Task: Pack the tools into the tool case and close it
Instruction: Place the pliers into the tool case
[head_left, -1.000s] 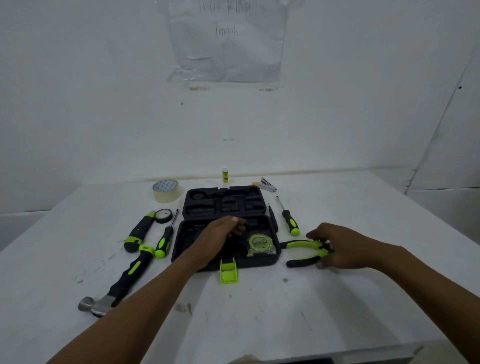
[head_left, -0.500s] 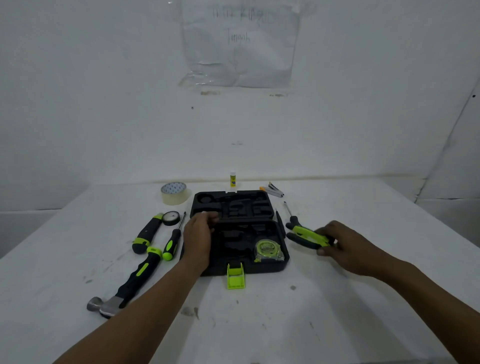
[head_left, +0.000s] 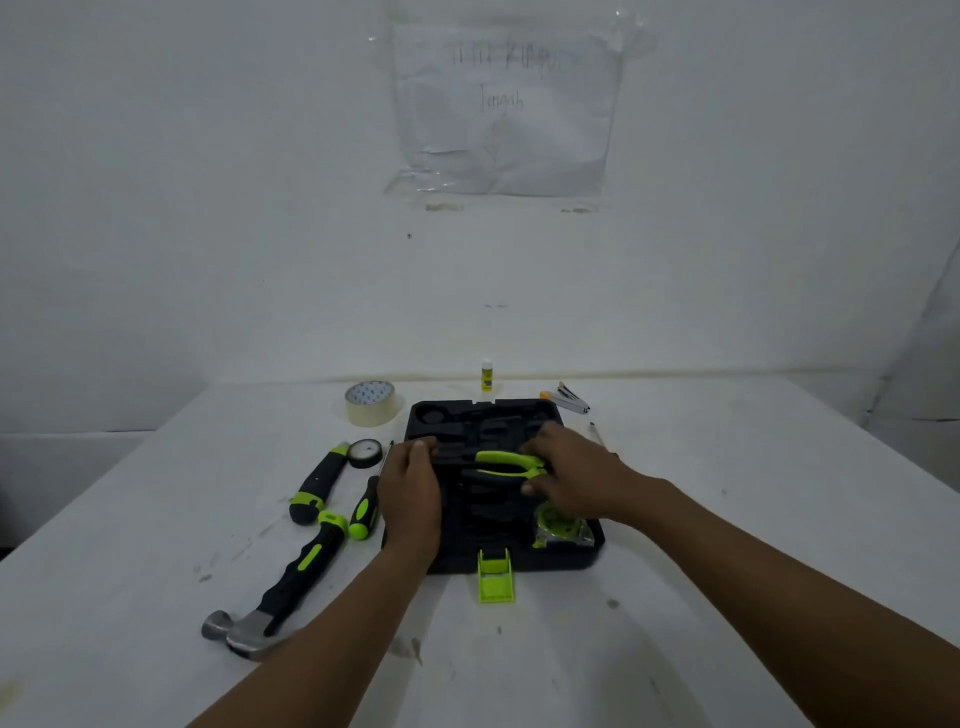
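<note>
The black tool case (head_left: 550, 558) lies open on the white table, its green latch (head_left: 496, 574) hanging over the near edge. A green tape measure (head_left: 561, 527) sits in its near right corner. My right hand (head_left: 576, 475) grips black-and-green pliers (head_left: 501, 465) over the middle of the case. My left hand (head_left: 410, 493) rests on the case's left edge, fingers curled over it. To the left of the case lie a hammer (head_left: 283, 592), a screwdriver (head_left: 363, 509), a thick green-and-black handled tool (head_left: 317, 486) and a black tape roll (head_left: 365, 452).
A roll of clear tape (head_left: 370, 402) stands behind the case at left. A small glue stick (head_left: 487, 375) stands by the wall, with a stapler (head_left: 569, 400) at back right. A thin screwdriver shaft (head_left: 596, 434) shows behind my right hand. The wall bears a taped paper sheet.
My right hand lifted the pliers from the table right of the case and carried them left over the case. My left hand moved from inside the case to its left edge.
</note>
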